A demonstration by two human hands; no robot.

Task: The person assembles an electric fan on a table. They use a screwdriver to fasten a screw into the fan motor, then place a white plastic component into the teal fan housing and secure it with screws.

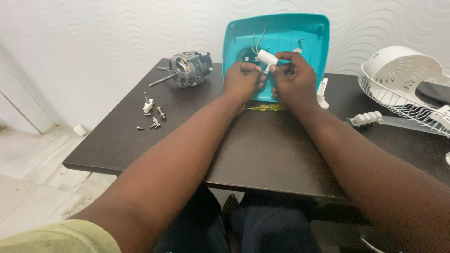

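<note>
Hands: left, right | pinching white capacitor | arms outstretched

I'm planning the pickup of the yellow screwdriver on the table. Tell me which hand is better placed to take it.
Probably the right hand. The yellow screwdriver lies on the table just below it, handle toward that side. Both hands pinch the white cylinder, and the left hand sits slightly farther from the handle.

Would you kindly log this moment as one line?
left hand: on white capacitor | right hand: holding capacitor | behind: teal housing | table: motor, screws
</note>
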